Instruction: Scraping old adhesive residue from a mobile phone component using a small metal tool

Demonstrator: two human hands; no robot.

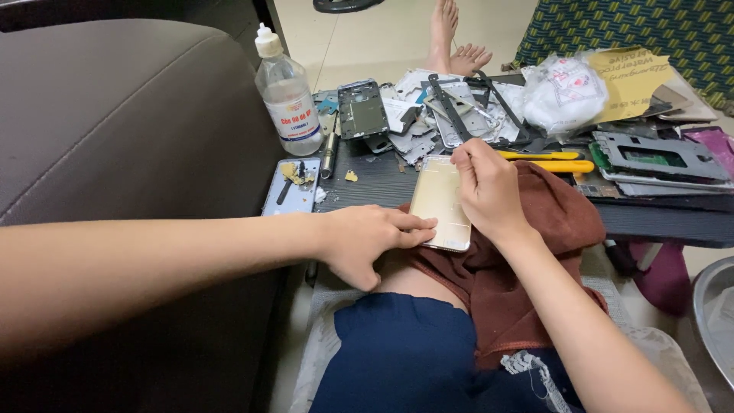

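Grip: your left hand [363, 241] lies flat, fingertips pressing the lower left edge of the gold phone back [441, 202]; your right hand [485, 187] is curled closed at its upper right corner, pinching something too small to tell.
Phone back: one, lying on the brown cloth [550, 222] over your knee, at the near edge of the dark worktop [382, 183].
Long axis: runs 12 to 6 o'clock, top end tilted slightly toward 12, pointing away from you.
Count: one clear bottle [288, 93] at 10 o'clock of the phone back; two yellow tools [562, 165] at 3 o'clock; one grey frame [361, 109] at 11 o'clock.
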